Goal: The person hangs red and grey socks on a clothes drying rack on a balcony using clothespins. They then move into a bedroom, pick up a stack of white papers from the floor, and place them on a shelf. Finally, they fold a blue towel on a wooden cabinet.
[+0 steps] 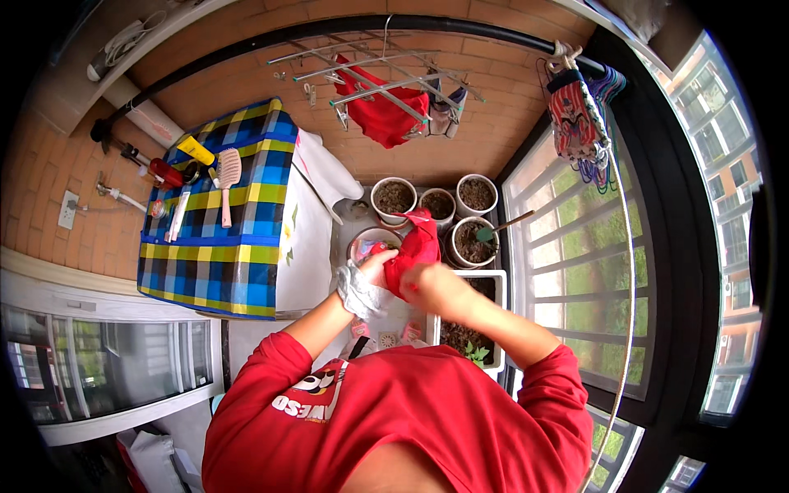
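Note:
In front of my chest I hold a bunched red cloth (421,240), its exact kind hidden by the folds. My left hand (377,267) is closed on its left side. My right hand (433,289) is a closed fist against its lower right part, the fingertips partly hidden. Around my left wrist lies a crumpled whitish-grey cloth (360,296). Just beyond my left hand, partly covered by it, stands a round container (352,246) with colourful things inside.
Soil-filled pots (394,197) and a white rectangular planter (503,320) stand ahead and right. A checkered-cloth table (246,271) on the left bears a pink hairbrush (228,172). Overhead, a folding drying rack (378,86) carries red laundry (378,115). A rope (631,271) hangs by the window.

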Demonstrator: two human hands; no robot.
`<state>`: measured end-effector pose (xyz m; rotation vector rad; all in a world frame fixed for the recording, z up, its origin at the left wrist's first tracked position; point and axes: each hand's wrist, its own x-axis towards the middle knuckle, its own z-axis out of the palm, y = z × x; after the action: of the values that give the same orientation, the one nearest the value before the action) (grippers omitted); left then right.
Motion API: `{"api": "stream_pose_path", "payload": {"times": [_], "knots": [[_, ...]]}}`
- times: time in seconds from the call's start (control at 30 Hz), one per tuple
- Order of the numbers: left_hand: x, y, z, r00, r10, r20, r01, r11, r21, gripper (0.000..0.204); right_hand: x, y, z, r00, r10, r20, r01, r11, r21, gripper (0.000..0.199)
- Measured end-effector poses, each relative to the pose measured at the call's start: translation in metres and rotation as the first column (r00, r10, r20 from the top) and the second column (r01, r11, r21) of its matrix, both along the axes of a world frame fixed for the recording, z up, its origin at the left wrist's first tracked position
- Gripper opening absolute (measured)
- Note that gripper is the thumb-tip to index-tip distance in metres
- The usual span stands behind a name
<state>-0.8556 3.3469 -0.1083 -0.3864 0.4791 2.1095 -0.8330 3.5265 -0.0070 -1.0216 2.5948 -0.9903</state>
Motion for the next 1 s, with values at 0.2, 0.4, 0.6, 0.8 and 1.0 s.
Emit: {"api": "stream_pose_path", "payload": {"times": [0.2, 0.4, 0.6, 0.8, 1.0], "knots": [[-0.022, 0.002, 0.030, 0.907, 0.141, -0.397, -0.221, 0.961, -0.164, 0.033, -0.143, -0.020, 0.001, 0.790, -0.571, 0.225, 0.580, 0.576, -0.576, 0.029], [-0.061, -0.016, 0.041, 0.855, -0.048, -0.516, -0.213, 0.876, -0.433, 0.028, -0.198, -0.015, -0.005, 0.649, -0.733, 0.204, 0.685, 0.447, -0.575, 0.050], [-0.084, -0.024, 0.042, 0.882, -0.099, -0.460, -0.245, 0.737, -0.629, 0.032, -0.188, -0.038, 0.001, 0.836, -0.332, 0.438, 0.549, 0.507, -0.664, 0.050], [-0.092, -0.027, 0.056, 0.806, -0.219, -0.549, -0.131, 0.840, -0.527, 0.032, -0.182, -0.035, 0.015, 0.915, -0.028, 0.402, 0.375, 0.426, -0.824, 0.030], [-0.115, -0.029, 0.068, 0.668, -0.319, -0.673, -0.091, 0.862, -0.499, 0.027, -0.175, 0.002, 0.020, 0.799, 0.178, 0.574, 0.466, 0.418, -0.780, 0.018]]}}
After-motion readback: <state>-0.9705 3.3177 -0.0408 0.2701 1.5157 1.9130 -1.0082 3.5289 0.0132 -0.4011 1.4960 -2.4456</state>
